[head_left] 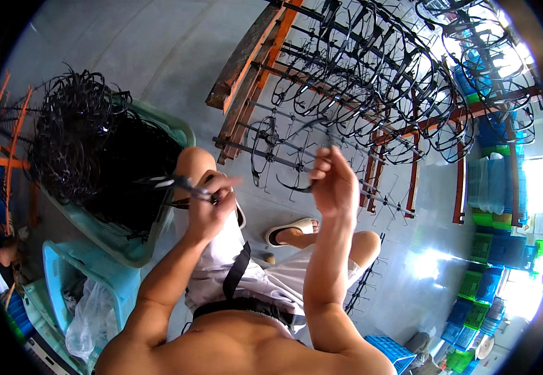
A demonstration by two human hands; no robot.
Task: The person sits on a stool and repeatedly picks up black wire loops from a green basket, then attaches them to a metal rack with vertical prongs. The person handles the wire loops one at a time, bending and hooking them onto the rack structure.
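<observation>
My left hand (212, 209), blurred by motion, is closed around some dark glossy curved frames (184, 183) that resemble eyeglass frames. It is above my knee, beside a green basket (187, 128) heaped with a tangle of similar black frames (71, 131). Raised at the lower edge of a hanging rack, my right hand (335, 181) has its fingers curled on a thin black curved frame (293, 186). That frame's upper part overlaps the rack's hooks, so its exact outline is hard to make out. Many like frames (371, 81) hang from the rack's dark bars.
The rack's reddish-brown beams (246, 69) stand ahead of me. A light-blue crate (90, 256) with clear plastic bags (90, 319) is at my left. Stacked blue and green crates (487, 275) line the right side. My sandalled foot (293, 232) rests on the grey floor.
</observation>
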